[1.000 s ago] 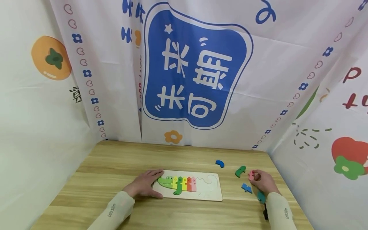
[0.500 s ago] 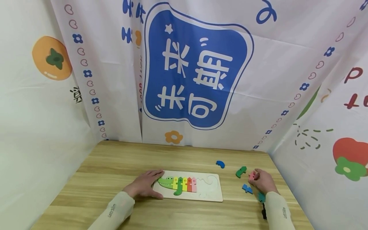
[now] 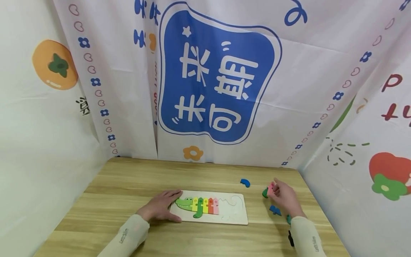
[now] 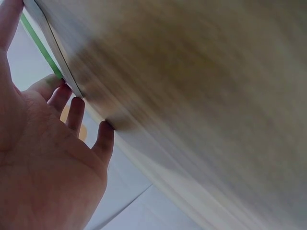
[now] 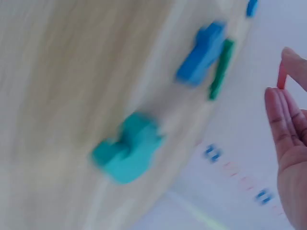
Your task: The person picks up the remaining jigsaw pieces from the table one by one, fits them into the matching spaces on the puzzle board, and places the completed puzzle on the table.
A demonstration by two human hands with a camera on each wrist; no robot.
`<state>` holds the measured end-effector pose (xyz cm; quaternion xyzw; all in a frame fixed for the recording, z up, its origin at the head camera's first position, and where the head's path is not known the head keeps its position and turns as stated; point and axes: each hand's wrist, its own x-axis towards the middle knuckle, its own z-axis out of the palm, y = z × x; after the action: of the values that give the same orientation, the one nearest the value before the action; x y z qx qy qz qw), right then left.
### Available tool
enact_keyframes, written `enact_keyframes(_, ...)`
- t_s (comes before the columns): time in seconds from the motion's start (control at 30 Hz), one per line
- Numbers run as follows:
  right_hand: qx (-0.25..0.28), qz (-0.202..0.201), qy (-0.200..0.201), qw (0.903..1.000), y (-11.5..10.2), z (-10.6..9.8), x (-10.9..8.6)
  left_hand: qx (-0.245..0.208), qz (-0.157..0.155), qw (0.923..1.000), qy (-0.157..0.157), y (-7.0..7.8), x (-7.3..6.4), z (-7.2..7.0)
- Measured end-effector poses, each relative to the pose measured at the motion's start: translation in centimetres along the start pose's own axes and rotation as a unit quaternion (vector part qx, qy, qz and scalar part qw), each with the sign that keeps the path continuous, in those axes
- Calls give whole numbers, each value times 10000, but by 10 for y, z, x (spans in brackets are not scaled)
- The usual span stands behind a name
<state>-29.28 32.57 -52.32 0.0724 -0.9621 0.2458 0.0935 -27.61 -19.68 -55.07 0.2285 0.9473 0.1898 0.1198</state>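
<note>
A pale wooden puzzle board point(image 3: 233, 217) lies on the table, with a crocodile head point(image 3: 184, 202) and yellow, green, red and pink body pieces set in its left part. My left hand point(image 3: 163, 206) rests at the board's left end, fingers spread and thumb near the front edge; in the left wrist view its fingertips touch the edge of the board. Raised above the table to the right, my right hand point(image 3: 287, 198) pinches a pink puzzle piece point(image 3: 270, 188) between thumb and fingers. That piece shows edge-on as a thin pink strip point(image 5: 282, 76) in the right wrist view.
Loose pieces lie right of the board: a dark blue one point(image 3: 245, 183), a green one point(image 3: 264, 193) partly behind the pink piece, a blue one point(image 3: 275, 210), a teal one point(image 5: 129, 148) and a black thing point(image 3: 290, 238) by the right sleeve. Printed cloth hangs behind the table.
My right hand has lifted the pink piece and moved it left and away from me, over the green piece. The left hand and the board have stayed put.
</note>
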Motion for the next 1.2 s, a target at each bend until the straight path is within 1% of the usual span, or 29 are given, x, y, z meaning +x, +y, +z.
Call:
enact_keyframes(0.07,-129,-454,258,9986,-17,2,1,-10,-14,10000,3,-1,0,0)
enact_keyframes(0.13,-274,-917,545,9939,-33,3,0,-4,-29,10000,9,-1,1,1)
enact_keyframes(0.27,-560,-1681,1122,9778,-56,7,-2,-38,-46,10000,-3,-1,1,1)
enact_keyframes(0.37,-574,-2059,1425,9664,-67,8,-4,-52,-50,10000,8,-1,1,1)
enact_keyframes(0.47,-416,-2331,1564,9589,-75,8,-5,-40,-53,10000,15,0,0,0)
enact_keyframes(0.63,-284,-2509,1608,9542,-81,8,-5,-35,-60,10000,31,0,0,1)
enact_keyframes(0.8,-239,-2549,1578,9537,-84,11,-5,-12,-18,10000,43,0,0,0)
enact_keyframes(1.03,-208,-2289,1257,9651,-92,20,-9,-13,41,10000,4,-1,2,3)
enact_keyframes(1.13,-113,-2151,1009,9713,-99,26,-9,-14,24,10000,26,-2,2,3)
enact_keyframes(1.2,-21,-1978,748,9774,-107,30,-8,-5,-4,10000,41,-3,1,3)
